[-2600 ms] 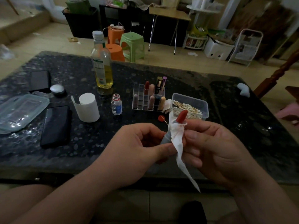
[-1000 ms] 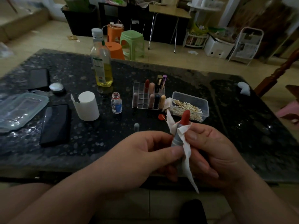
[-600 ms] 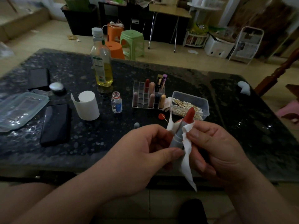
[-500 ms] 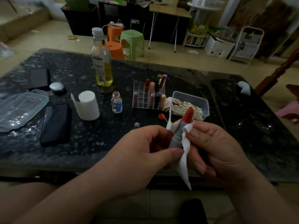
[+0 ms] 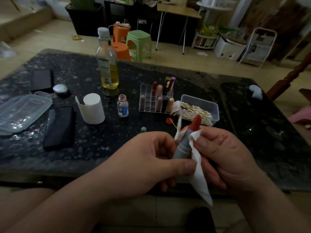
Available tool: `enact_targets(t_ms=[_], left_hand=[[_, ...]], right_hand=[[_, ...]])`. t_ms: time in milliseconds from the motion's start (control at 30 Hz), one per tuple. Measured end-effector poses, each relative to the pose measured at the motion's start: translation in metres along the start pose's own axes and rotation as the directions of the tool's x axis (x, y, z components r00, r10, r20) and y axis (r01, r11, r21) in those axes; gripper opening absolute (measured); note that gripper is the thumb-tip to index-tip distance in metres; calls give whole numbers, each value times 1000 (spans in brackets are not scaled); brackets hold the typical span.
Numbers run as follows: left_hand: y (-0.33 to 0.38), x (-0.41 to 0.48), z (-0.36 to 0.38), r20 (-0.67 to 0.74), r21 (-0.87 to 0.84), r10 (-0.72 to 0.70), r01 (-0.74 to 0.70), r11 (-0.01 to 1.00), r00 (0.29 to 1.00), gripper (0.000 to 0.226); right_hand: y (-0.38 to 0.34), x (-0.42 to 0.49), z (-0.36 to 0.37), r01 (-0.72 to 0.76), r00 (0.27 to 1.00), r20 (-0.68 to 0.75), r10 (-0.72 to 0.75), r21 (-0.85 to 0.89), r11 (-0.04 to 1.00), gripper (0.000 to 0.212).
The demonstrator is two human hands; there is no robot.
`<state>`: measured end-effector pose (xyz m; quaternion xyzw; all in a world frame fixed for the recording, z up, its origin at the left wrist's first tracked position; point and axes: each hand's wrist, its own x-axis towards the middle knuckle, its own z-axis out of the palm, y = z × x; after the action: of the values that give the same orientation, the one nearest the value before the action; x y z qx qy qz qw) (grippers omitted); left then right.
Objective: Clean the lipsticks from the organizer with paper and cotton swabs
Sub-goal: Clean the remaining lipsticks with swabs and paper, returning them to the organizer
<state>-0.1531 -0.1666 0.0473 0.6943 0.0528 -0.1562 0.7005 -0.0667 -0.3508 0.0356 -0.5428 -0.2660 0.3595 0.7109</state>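
Gripped grey lipstick (image 5: 182, 148) in curled left hand (image 5: 148, 165), pinched tissue (image 5: 200, 179) against it with right hand (image 5: 225, 153), just nearer than organizer (image 5: 146, 102).

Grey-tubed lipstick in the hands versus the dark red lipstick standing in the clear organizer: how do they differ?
The grey-tubed lipstick is held tilted, gripped by the left hand, while the dark red lipstick stands upright in the clear plastic organizer, untouched. The right hand presses white paper against the grey-tubed one; the dark red one is bare. Both have rounded tips.
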Motion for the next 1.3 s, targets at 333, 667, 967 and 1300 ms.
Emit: enact_targets(t_ms=[333,667,967,1300], left_hand=[[1,-1,5,-226,120,136,-111,987,964,22],[2,1,4,41,-200,54,-45,979,998,14],[2,0,8,-280,96,86,-61,993,956,26],[-3,3,7,-265,161,126,-85,983,956,28]], right_hand=[[-3,2,6,10,995,-99,-21,-109,994,44],[-4,2,6,25,996,-92,-22,30,999,27],[-7,3,13,20,985,-168,-42,-136,991,17],[0,5,10,35,956,-287,-64,-105,994,45]])
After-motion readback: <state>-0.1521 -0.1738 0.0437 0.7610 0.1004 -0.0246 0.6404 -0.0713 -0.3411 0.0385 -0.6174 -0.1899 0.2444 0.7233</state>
